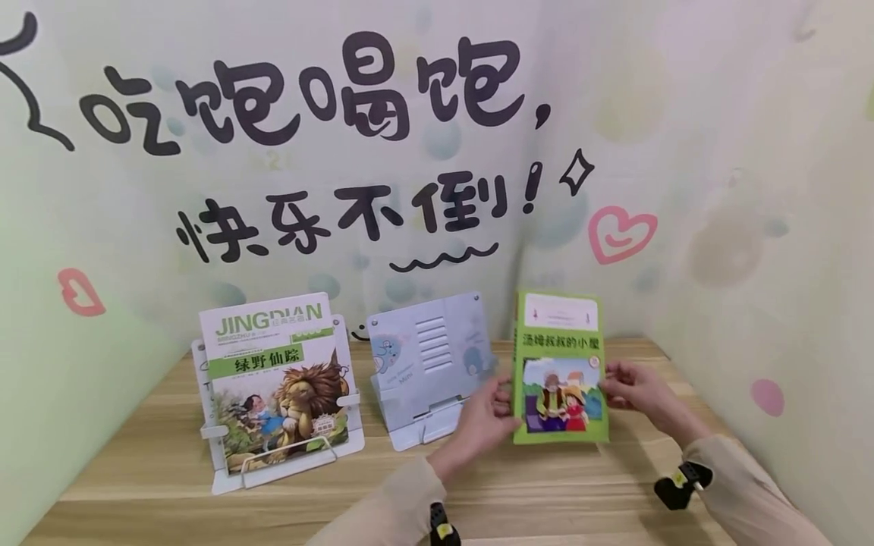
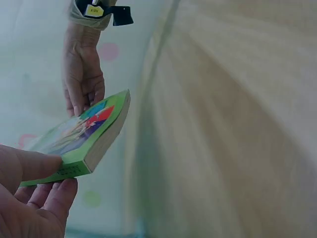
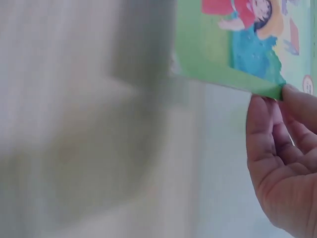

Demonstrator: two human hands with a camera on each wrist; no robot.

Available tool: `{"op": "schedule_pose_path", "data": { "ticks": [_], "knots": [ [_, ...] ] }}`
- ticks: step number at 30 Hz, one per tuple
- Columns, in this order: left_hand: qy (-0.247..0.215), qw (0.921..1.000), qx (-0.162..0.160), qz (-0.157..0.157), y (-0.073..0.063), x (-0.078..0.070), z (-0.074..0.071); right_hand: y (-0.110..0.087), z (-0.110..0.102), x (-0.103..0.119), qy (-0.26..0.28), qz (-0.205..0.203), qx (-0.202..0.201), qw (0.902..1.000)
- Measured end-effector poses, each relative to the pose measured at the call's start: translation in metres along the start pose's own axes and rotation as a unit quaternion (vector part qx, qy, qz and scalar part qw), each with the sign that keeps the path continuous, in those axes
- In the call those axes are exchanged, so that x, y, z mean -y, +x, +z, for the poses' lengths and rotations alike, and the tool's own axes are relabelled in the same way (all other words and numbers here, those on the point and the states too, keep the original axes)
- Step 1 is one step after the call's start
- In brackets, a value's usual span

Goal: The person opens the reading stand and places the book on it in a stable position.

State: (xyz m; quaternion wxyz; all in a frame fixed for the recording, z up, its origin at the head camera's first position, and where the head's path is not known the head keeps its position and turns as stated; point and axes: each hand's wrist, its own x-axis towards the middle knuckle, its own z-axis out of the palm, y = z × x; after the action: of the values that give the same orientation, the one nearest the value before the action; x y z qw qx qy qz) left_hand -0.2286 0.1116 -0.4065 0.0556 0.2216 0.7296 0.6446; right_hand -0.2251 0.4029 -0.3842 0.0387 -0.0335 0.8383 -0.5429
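Observation:
A green paperback book (image 1: 561, 368) with a cartoon cover is held upright above the table, its front toward the head camera. My left hand (image 1: 481, 425) grips its spine edge; in the left wrist view the thumb (image 2: 42, 163) lies on the cover and the fingers curl behind. On the opposite edge, my right hand (image 1: 638, 390) pinches the book between thumb and fingers, as the right wrist view shows (image 3: 292, 144). Just left of the book stands a pale blue book stand (image 1: 403, 364) with nothing on its back plate.
At the left, a second book stand (image 1: 221, 481) bears a larger book with a lion on its cover (image 1: 280, 387). Both stands rest on a wood-grain table (image 1: 532, 493). A printed cloth wall (image 1: 751, 189) rises behind and at the sides.

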Motion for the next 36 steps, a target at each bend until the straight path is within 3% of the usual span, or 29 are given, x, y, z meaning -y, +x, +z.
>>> {"op": "schedule_pose_path", "data": {
  "ticks": [4,8,13,17,23,31,36],
  "knots": [
    [0.032,0.9977,-0.038,0.047,0.008,-0.018,-0.037,0.023,0.015,0.044,-0.027,-0.049,-0.035,0.9978],
    [0.08,0.9904,-0.088,0.071,0.014,-0.031,-0.074,0.053,0.036,0.081,-0.037,-0.087,-0.061,0.9936],
    [0.138,0.9715,-0.152,0.118,0.021,-0.034,-0.114,0.085,0.067,0.105,-0.026,-0.132,-0.074,0.9882],
    [0.184,0.9568,-0.189,0.123,0.021,-0.03,-0.137,0.102,0.088,0.111,-0.013,-0.142,-0.066,0.9875],
    [0.241,0.943,-0.199,0.114,0.014,-0.014,-0.152,0.116,0.109,0.107,-0.037,-0.151,-0.067,0.9855],
    [0.278,0.9369,-0.195,0.084,0.004,0.001,-0.152,0.119,0.12,0.092,-0.066,-0.132,-0.056,0.9875],
    [0.317,0.9243,-0.199,0.072,-0.001,0.01,-0.153,0.121,0.128,0.084,-0.084,-0.139,-0.047,0.9856]
  ]
}}
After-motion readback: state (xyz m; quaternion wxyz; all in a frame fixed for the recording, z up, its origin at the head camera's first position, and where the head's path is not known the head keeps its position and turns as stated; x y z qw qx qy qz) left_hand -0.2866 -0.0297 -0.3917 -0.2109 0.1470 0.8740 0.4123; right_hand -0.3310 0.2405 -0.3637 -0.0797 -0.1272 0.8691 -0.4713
